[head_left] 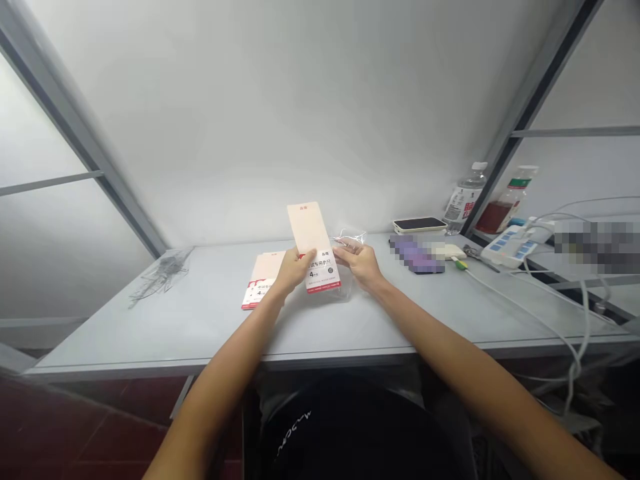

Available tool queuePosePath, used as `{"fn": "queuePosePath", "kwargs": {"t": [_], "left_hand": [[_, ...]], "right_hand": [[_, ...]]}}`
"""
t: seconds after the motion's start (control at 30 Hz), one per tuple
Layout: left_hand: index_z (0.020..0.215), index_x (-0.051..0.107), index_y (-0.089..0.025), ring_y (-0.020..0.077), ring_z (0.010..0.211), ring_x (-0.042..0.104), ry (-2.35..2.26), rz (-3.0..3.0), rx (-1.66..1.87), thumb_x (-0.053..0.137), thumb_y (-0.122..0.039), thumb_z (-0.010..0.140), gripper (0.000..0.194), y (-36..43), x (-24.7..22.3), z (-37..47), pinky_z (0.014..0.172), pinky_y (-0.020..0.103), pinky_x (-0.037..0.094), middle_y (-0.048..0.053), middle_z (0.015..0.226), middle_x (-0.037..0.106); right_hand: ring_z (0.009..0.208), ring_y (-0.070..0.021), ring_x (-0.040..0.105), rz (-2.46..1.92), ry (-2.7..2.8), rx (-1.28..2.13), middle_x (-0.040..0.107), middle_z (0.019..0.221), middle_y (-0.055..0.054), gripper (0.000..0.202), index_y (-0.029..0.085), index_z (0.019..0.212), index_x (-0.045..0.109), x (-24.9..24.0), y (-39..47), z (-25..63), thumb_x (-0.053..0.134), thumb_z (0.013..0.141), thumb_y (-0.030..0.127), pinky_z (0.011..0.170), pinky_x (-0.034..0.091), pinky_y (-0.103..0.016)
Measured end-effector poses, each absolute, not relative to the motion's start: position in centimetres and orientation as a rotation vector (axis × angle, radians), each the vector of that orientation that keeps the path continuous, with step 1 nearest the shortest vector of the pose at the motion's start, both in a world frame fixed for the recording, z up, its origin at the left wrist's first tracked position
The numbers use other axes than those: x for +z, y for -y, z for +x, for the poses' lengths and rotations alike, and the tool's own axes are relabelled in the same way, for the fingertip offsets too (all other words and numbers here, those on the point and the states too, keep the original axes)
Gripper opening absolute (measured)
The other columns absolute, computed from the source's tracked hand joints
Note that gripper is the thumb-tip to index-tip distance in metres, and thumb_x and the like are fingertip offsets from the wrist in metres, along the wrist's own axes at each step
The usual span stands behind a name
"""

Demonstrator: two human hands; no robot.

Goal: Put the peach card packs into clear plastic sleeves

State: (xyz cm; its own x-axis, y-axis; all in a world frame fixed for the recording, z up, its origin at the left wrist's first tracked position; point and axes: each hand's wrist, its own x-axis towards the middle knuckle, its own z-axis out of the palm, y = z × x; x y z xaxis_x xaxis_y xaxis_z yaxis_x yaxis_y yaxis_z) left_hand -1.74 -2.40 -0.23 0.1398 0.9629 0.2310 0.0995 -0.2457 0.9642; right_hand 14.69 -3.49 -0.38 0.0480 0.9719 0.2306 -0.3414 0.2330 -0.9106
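A cream packaging card (309, 227) with a white-and-red printed lower panel stands tilted above the desk. My left hand (296, 268) pinches its left edge, thumb across the front. At the card's right side, my right hand (361, 264) has its fingers closed on a clear plastic bag (341, 293), which hangs partly behind the card. Whether the card sits inside the bag I cannot tell. Left of my left hand, several similar cards (256, 293) lie overlapping on the desk, partly hidden by my hand and forearm.
On the grey desk (200, 333), a tangle of thin dark strands (163, 275) lies at the left. A phone (419, 225), a purple blurred item (417, 255), a water bottle (465, 197), a bottle of reddish liquid (507, 200) and a power strip (510, 245) with trailing cables stand at the right.
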Motion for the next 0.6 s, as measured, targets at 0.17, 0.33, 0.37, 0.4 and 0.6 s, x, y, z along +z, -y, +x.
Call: {"fn": "queuePosePath", "kwargs": {"t": [0.17,0.33,0.37,0.4,0.6], "left_hand": [[0.093,0.064,-0.012,0.0220,0.079,0.063,-1.054,1.554,1.142,0.059,-0.044,0.074,0.037,2.6,-0.1,-1.9,0.068,0.032,0.048,0.011,0.093,0.068],[0.091,0.064,-0.013,0.0221,0.081,0.063,-0.966,1.560,1.043,0.062,-0.044,0.072,0.037,3.1,0.4,-2.3,0.068,0.031,0.047,0.010,0.093,0.068],[0.090,0.064,-0.013,0.0220,0.079,0.063,-0.950,1.556,1.025,0.063,-0.044,0.071,0.037,3.1,0.5,-2.4,0.067,0.031,0.047,0.010,0.092,0.068],[0.090,0.063,-0.013,0.0219,0.078,0.063,-0.935,1.553,1.009,0.063,-0.045,0.071,0.037,3.1,0.5,-2.5,0.067,0.031,0.047,0.010,0.091,0.068],[0.098,0.061,-0.014,0.0224,0.083,0.063,-0.900,1.481,1.103,0.066,-0.038,0.070,0.037,2.8,0.4,-2.3,0.071,0.035,0.048,0.011,0.097,0.067]], "right_hand": [[0.075,-0.0179,0.066,-0.751,1.089,1.235,0.070,0.076,0.000,0.063,0.021,0.121,0.051,-0.6,3.5,15.0,0.075,0.063,0.027,0.077,0.054,-0.035],[0.077,-0.0180,0.066,-0.772,1.084,1.382,0.069,0.075,0.001,0.067,0.023,0.123,0.050,-0.2,3.7,15.5,0.076,0.062,0.024,0.077,0.055,-0.033],[0.077,-0.0181,0.066,-0.781,1.069,1.405,0.069,0.077,0.001,0.066,0.023,0.122,0.050,-0.1,3.8,15.5,0.076,0.062,0.023,0.077,0.055,-0.033],[0.078,-0.0180,0.066,-0.783,1.057,1.426,0.070,0.079,0.000,0.065,0.024,0.121,0.050,-0.1,3.8,15.6,0.076,0.062,0.023,0.077,0.054,-0.032],[0.076,-0.0168,0.066,-0.788,1.118,1.496,0.070,0.079,-0.001,0.052,0.023,0.113,0.057,0.0,3.7,15.9,0.075,0.064,0.021,0.073,0.054,-0.030]]}}
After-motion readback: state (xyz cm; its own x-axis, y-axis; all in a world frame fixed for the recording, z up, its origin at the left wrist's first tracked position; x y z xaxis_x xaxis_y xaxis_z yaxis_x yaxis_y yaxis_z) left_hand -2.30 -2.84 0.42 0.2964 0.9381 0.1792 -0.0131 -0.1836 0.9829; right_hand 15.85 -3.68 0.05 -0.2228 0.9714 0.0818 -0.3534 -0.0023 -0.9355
